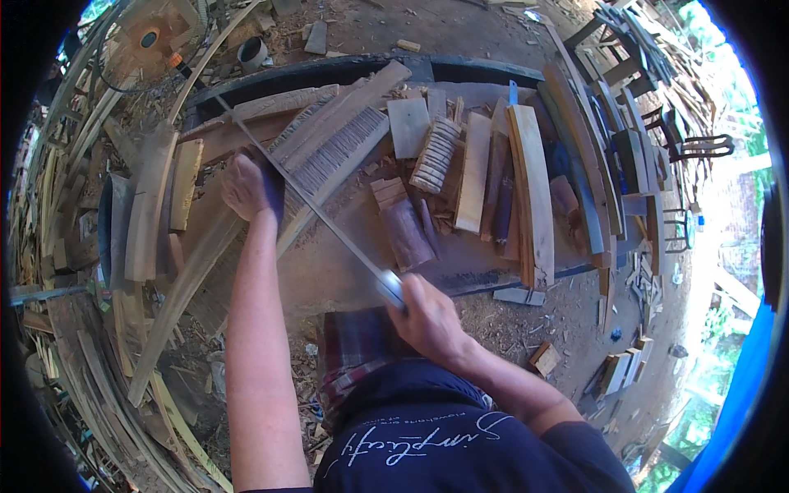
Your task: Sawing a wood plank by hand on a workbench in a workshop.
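Note:
My right hand is closed round the pale handle of a long, thin handsaw, seen nearly edge-on and blurred at the handle. Its blade runs up and to the left, across a long wooden board that lies slantwise on the workbench. Left of the blade, my left hand bears down on this board with bent fingers, gripping it. Just beyond the blade lie boards with rows of close, parallel cuts across them. Where the blade meets the wood is hard to make out.
Right of the saw, the bench carries a ridged wooden block, a brown wood piece and a long pale plank. Stacked timber lines the left side. Small offcuts litter the ground at right.

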`<state>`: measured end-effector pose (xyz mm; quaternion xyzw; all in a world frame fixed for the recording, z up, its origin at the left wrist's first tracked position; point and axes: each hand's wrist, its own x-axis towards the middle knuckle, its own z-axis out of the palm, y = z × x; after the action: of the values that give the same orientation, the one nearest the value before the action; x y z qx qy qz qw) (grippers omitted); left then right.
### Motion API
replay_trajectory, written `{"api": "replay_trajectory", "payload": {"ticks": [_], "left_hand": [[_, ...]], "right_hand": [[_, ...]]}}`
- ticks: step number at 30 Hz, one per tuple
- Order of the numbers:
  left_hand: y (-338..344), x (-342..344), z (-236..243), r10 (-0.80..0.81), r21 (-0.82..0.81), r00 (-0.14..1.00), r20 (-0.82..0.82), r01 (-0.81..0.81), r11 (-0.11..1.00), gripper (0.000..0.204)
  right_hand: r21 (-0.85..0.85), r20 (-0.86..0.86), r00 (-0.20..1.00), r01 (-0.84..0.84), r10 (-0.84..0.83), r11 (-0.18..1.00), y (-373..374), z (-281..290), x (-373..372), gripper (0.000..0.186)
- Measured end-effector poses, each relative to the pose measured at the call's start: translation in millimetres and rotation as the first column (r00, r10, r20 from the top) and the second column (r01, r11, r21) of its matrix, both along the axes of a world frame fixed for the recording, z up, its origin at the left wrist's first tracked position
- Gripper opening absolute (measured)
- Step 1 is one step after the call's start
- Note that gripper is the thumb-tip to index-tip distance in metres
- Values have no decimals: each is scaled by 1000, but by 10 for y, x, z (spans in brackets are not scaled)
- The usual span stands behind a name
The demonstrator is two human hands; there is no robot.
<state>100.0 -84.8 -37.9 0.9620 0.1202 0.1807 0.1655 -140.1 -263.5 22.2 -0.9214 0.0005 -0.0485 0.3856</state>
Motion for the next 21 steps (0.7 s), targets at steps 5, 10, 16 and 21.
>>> {"api": "replay_trajectory", "payload": {"ticks": [5,10,16,21], "left_hand": [[-14,-7,52,-74,144,993,89,61,988,22],[-20,-6,89,-33,36,994,104,29,999,26],[-28,-50,96,-47,-8,990,131,48,999,30],[-69,-39,178,-38,148,988,150,15,989,36]], "right_hand": [[18,110,994,-24,21,1000,200,-113,567,30],[15,18,1000,-24,23,1000,-109,-277,-113,31],[14,123,991,-56,54,998,40,-239,308,27],[45,161,987,-23,16,999,41,-33,400,28]]}}
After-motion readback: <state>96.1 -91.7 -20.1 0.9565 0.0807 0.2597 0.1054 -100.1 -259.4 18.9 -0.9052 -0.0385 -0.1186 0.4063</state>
